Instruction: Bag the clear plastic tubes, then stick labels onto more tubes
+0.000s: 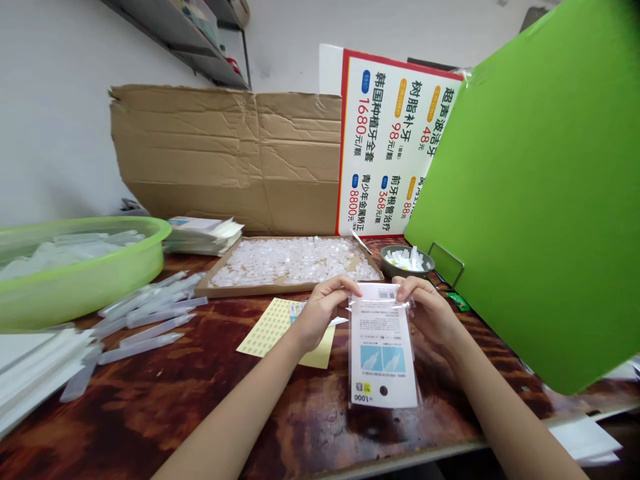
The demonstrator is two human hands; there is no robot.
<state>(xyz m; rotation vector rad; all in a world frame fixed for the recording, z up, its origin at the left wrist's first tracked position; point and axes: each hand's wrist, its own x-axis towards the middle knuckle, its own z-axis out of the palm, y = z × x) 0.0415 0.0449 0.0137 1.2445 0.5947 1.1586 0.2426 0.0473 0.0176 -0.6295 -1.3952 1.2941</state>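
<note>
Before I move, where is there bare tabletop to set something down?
The widest bare patch of table lies between the clear tubes and the left forearm; a smaller one, between the held packet and the right forearm. Crowded: far left, with green basin and white stack; the back, with tray and bowl.

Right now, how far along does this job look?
One printed card already looks slipped into its clear sleeve, which left hand and right hand hold by the far edge; whether it's sealed, I can't tell. Apparently unused: small clear pieces in the tray and loose translucent tubes beside the green basin. Overall progress is unclear.
</note>
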